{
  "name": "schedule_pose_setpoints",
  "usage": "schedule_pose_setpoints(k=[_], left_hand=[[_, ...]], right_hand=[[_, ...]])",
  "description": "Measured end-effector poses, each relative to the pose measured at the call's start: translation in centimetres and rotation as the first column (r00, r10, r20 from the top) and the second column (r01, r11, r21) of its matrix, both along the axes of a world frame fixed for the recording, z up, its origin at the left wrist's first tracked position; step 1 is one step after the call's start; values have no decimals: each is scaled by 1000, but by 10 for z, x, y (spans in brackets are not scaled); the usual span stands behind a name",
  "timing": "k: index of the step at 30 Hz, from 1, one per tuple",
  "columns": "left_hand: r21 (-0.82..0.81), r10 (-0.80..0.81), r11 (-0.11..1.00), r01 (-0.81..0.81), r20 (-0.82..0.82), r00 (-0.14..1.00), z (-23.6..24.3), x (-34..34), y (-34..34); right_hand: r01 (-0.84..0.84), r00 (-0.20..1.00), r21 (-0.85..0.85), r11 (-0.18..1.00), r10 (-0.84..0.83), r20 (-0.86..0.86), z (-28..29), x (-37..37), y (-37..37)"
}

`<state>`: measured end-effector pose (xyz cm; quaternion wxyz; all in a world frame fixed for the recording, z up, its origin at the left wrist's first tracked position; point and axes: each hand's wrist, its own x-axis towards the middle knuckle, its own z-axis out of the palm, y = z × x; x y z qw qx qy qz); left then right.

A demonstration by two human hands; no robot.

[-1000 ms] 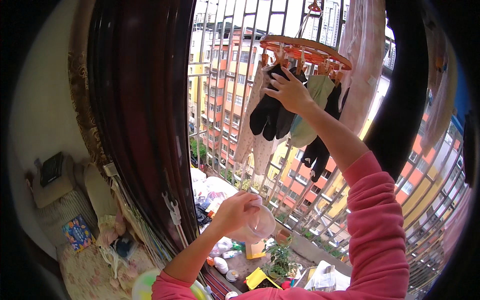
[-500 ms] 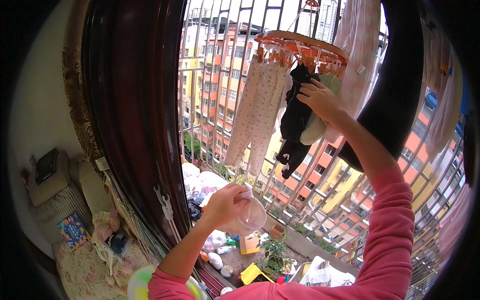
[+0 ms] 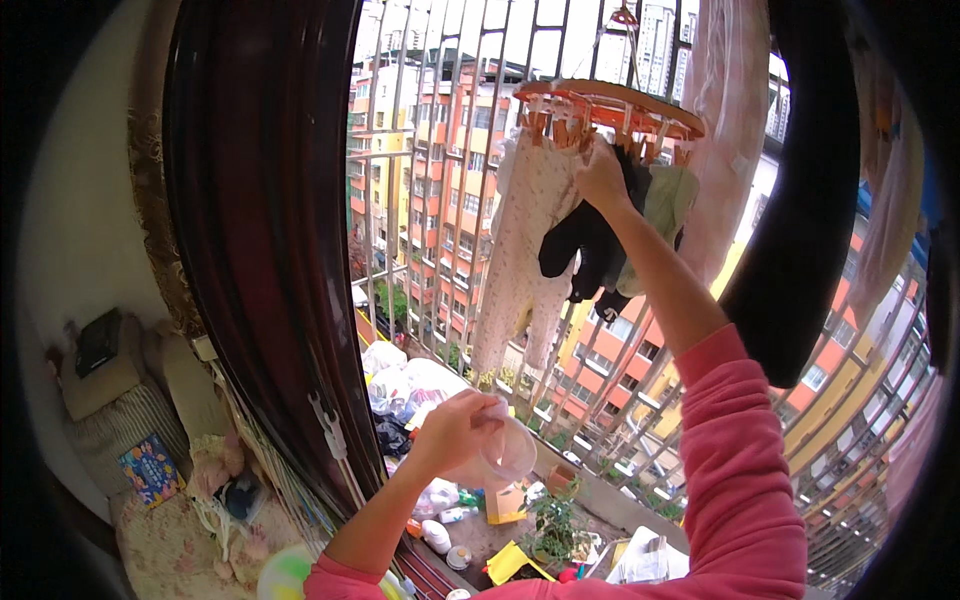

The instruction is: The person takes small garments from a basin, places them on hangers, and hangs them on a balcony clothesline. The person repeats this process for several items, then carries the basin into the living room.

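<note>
High in front of me hangs an orange round clip hanger [image 3: 655,108] with orange clothespins along its rim. Small patterned pants [image 3: 520,260] are clipped on its left side. Dark socks or similar small black pieces [image 3: 590,235] hang beside them, and a pale green piece [image 3: 672,195] is to the right. My right hand [image 3: 602,180] reaches up between pants and black pieces, its fingers closed at a clothespin by the pants' waistband; the fingertips are partly hidden. Lower down, my left hand [image 3: 455,435] grips the rim of a translucent whitish plastic cup [image 3: 517,450].
Metal window bars [image 3: 415,200] stand behind the hanger. Long black pants [image 3: 805,220] and a sheer pink curtain-like cloth [image 3: 725,150] hang at right. Below are plastic bags [image 3: 395,385], a potted plant [image 3: 548,525] and bottles [image 3: 435,537]. A dark door frame [image 3: 265,200] rises at left.
My right hand has moved left from the black pieces to the clothespins near the patterned pants. The black pieces have swung and turned. My left hand still holds the cup.
</note>
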<state>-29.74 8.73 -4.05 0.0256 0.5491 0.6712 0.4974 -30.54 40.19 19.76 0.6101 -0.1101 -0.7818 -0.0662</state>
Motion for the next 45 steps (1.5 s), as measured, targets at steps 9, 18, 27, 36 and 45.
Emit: schedule_pose_setpoints(k=[9,18,27,36,45], left_hand=[[-55,8,998,-1,116,993,-3,-10,-9],[21,-15,1000,14,12,1000,13,-22,10],[14,-102,995,101,67,993,28,-20,48],[41,-187,982,182,180,966,23,-17,60],[-15,-276,961,277,55,960,65,-41,124]], right_hand=[[-191,969,-596,780,247,12,45,-44,61],[-423,772,-720,550,635,32,48,-18,19],[-644,597,-702,303,774,-213,50,-16,3],[-244,431,-941,233,896,110,0,11,-32],[-545,750,-768,336,605,-267,7,-17,58]])
